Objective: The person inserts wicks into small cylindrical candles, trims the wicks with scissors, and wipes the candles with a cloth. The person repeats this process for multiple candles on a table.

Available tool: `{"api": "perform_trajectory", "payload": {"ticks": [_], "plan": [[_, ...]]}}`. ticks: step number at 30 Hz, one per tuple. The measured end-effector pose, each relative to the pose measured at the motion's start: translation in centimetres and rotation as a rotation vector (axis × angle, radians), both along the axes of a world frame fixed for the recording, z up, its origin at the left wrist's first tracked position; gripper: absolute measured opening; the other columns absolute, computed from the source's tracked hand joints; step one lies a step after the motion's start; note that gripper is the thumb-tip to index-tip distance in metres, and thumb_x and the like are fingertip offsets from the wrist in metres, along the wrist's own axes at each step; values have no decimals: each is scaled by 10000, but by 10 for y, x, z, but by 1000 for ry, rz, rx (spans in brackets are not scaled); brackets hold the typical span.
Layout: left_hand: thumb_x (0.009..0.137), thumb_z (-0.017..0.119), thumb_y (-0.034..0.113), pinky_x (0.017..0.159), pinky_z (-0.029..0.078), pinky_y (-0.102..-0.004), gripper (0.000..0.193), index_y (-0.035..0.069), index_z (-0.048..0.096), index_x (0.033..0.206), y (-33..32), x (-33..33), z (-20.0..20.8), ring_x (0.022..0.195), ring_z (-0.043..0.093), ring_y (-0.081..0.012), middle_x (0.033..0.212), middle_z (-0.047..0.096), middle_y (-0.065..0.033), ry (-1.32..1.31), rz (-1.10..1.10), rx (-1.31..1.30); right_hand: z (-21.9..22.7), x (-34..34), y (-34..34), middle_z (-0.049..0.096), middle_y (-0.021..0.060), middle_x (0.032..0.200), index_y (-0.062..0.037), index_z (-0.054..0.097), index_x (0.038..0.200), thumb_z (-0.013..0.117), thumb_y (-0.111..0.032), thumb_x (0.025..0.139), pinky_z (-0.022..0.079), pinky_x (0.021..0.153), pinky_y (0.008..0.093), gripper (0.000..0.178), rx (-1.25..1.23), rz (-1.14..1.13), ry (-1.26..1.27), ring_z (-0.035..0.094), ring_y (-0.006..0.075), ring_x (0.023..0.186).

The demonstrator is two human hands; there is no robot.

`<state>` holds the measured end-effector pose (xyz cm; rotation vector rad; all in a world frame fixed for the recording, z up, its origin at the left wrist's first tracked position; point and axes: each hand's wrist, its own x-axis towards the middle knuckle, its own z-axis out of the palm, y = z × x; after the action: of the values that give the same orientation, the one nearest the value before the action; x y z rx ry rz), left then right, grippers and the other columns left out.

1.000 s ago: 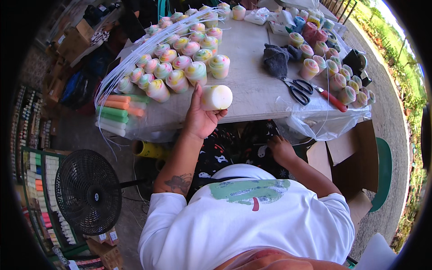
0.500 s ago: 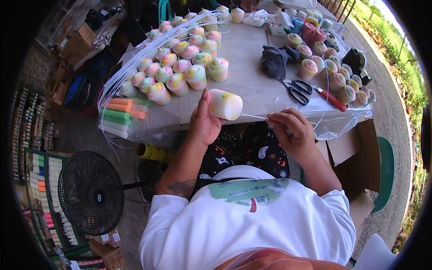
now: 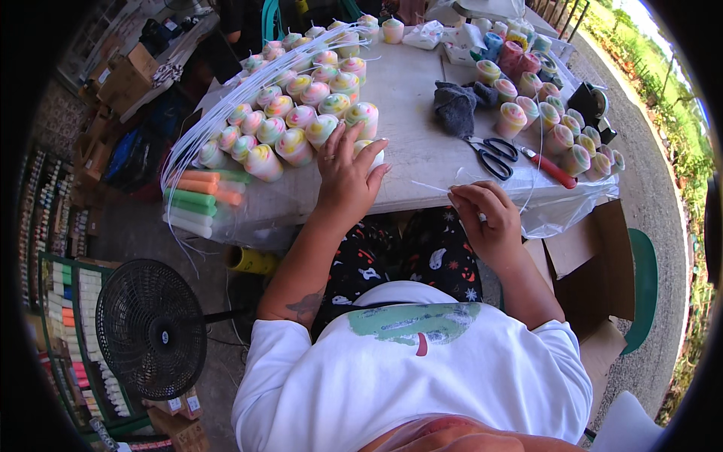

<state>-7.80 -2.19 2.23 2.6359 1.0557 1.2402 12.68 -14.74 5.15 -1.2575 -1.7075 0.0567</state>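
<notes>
My left hand (image 3: 348, 169) reaches over the near edge of the table with its fingers spread. Partly hidden behind its index finger and thumb is a pale swirl-coloured candle (image 3: 370, 151); I cannot tell whether the fingers touch it. Rows of pastel cup-shaped candles (image 3: 301, 117) with swirled tops and white wicks stand just beyond. In a pinch of thumb and fingers, my right hand (image 3: 486, 215) has a thin white wick (image 3: 429, 186), whose free end points left over the table edge.
Long white wicks (image 3: 218, 105) lie across the left candles, near coloured wax sticks (image 3: 192, 197). Scissors (image 3: 493, 157), red-handled pliers (image 3: 553, 167), a grey cloth (image 3: 456, 105) and more candles (image 3: 512, 117) occupy the right. A fan (image 3: 151, 328) and cardboard box (image 3: 595, 264) flank me.
The candle in my left hand has moved forward to the near end of the candle rows, and the fingers have spread. The wick in my right hand has come away from the candle.
</notes>
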Motion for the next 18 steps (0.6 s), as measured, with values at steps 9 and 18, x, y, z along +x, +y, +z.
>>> {"api": "perform_trajectory", "payload": {"ticks": [9,18], "plan": [[758,751,275,1079,208,-498,199,192,686,926,-41,-2,11,1270,395,-321,1216,562,-38,-64,-190,141,1,-2,-8,625,106,817,-41,647,920,698,-3,783,497,609,340,151,-64,44,-7,623,267,719],[753,767,202,1042,306,-469,344,109,624,1052,-25,-23,-7,1233,426,-336,1167,581,-102,-152,-192,123,-1,3,-9,619,93,793,-39,644,914,694,9,781,489,595,337,150,-107,122,-18,613,258,693]]}}
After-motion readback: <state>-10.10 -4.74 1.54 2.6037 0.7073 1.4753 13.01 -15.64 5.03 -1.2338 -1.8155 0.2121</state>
